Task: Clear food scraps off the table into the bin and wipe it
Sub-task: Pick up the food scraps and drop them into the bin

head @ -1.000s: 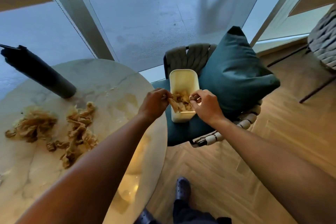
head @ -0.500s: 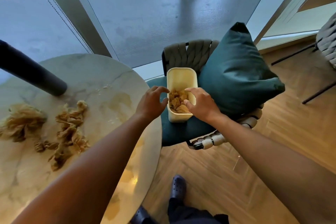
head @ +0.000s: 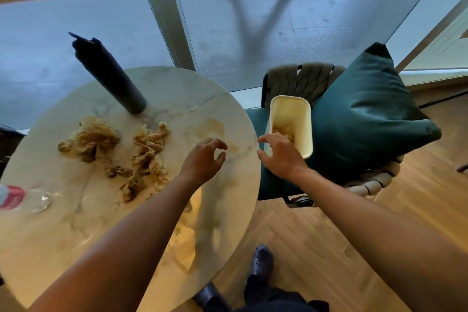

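While both hands were held empty, the left hand (head: 202, 157) was curled loosely apart above the surface (head: 76, 223) edge; the right hand (head: 281, 157) was spread beside the bin (head: 291, 119). Beyond, scraps (head: 144, 157) were left mid-surface.

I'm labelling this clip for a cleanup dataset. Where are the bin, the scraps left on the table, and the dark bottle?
bin (head: 307, 119): head view, right rim.
scraps (head: 148, 149): head view, middle of the right clump.
dark bottle (head: 111, 76): head view, mid-body.
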Action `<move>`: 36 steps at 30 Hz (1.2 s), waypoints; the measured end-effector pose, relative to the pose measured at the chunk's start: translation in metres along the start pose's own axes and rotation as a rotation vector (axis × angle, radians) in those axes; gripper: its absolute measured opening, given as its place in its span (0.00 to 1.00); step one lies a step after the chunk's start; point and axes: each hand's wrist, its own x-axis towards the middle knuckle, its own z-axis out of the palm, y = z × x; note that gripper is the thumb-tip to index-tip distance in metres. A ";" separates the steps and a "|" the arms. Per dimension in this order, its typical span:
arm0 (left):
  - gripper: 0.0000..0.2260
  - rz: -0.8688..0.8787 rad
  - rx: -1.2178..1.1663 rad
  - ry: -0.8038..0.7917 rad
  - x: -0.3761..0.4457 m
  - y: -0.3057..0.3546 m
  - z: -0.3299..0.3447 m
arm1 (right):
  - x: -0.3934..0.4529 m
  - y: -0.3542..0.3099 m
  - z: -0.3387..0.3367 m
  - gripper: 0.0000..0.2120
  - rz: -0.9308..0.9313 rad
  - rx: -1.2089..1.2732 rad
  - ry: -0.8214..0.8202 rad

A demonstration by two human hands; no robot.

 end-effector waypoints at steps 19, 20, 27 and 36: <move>0.15 -0.250 0.039 -0.053 -0.140 -0.156 -0.084 | -0.031 -0.136 0.127 0.18 -0.177 -0.030 -0.247; 0.18 -0.243 0.066 -0.097 -0.144 -0.158 -0.082 | -0.033 -0.138 0.133 0.19 -0.188 -0.039 -0.278; 0.23 -0.041 0.248 -0.250 -0.164 -0.166 -0.070 | -0.044 -0.145 0.174 0.23 -0.164 -0.142 -0.401; 0.16 0.026 0.337 -0.193 -0.169 -0.180 -0.067 | -0.044 -0.140 0.187 0.08 -0.123 -0.205 -0.394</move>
